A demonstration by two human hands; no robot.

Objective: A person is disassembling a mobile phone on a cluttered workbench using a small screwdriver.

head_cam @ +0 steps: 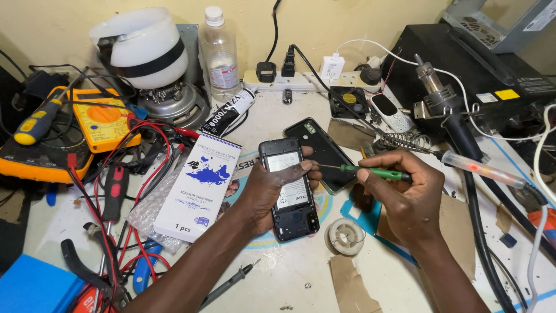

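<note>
My left hand (267, 188) grips a black phone (291, 200) with its back cover off, face down, battery showing. My thumb lies across the phone's upper part. My right hand (402, 194) holds a small green-handled screwdriver (370, 171), its thin tip pointing left at the phone's upper right edge beside my thumb. The phone's removed black back cover (324, 152) lies just behind, between the two hands.
A white box (197, 188), solder spool (345, 236), yellow multimeter (101, 119) with red leads, screwdrivers and pliers crowd the left. A hot-air gun (443, 101), soldering iron (480, 169), power strip (301, 81), plastic bottle (219, 52) and small white phone (391, 113) lie behind and right.
</note>
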